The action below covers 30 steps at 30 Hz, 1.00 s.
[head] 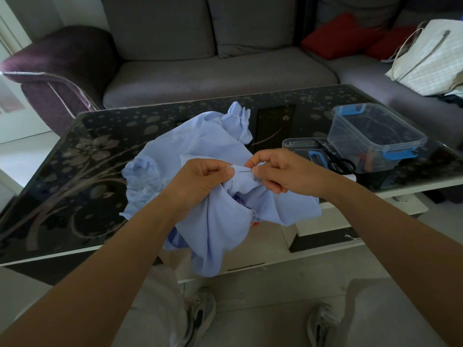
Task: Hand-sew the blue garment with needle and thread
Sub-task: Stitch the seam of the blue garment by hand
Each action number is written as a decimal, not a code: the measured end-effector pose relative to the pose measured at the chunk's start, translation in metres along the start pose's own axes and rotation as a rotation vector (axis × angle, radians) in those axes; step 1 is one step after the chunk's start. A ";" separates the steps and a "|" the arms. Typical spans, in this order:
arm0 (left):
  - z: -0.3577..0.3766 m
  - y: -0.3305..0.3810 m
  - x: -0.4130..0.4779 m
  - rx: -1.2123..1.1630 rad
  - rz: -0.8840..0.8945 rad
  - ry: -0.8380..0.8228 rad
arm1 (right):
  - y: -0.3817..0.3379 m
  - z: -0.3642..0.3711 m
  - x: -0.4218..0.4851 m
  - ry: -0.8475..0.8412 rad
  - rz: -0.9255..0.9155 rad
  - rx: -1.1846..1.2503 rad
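A light blue garment point(200, 144) lies bunched on the front half of the table and hangs over its near edge. My left hand point(200, 179) pinches a raised fold of the fabric between thumb and forefinger. My right hand point(273, 170) sits just to the right of it, thumb and forefinger closed on a thin needle point(246, 171) that lies in the same fold. A short bit of white thread point(231, 166) shows at the fold between the two hands. Both hands hover above the table's near edge.
The dark glass table point(75, 171) has a floral pattern. At right stands a clear plastic box with blue clips point(373, 136), with its lid point(300, 145) and black scissors point(338, 161) beside it. A grey sofa point(213, 71), red cushions point(343, 33) and a white bag point(431, 58) lie behind.
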<state>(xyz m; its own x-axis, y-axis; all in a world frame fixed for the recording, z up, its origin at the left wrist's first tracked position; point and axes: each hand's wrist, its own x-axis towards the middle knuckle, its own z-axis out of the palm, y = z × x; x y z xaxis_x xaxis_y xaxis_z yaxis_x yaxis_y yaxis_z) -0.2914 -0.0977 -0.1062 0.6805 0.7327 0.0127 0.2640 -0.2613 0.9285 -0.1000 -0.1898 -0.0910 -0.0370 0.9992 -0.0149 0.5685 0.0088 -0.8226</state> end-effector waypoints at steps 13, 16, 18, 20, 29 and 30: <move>-0.002 0.000 0.002 -0.002 -0.034 -0.008 | -0.003 0.000 -0.001 -0.022 -0.020 0.042; -0.002 -0.003 0.003 0.031 -0.049 0.005 | -0.003 0.000 -0.001 -0.029 -0.017 0.050; -0.002 -0.004 0.004 0.040 -0.065 0.011 | -0.002 -0.001 -0.001 -0.028 -0.020 0.049; -0.001 -0.004 0.005 0.031 -0.068 0.016 | -0.002 0.000 -0.001 -0.015 -0.018 0.046; 0.006 0.001 0.005 -0.019 -0.061 0.026 | -0.001 0.009 0.001 0.043 -0.004 0.101; 0.006 0.001 0.006 -0.023 -0.061 0.028 | -0.001 0.010 0.001 0.043 -0.007 0.099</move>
<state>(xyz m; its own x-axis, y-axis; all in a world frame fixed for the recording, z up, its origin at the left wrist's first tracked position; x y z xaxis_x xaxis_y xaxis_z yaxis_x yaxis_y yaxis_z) -0.2836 -0.0974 -0.1078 0.6443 0.7640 -0.0346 0.2889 -0.2012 0.9360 -0.1094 -0.1888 -0.0957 -0.0043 0.9999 0.0132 0.4841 0.0136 -0.8749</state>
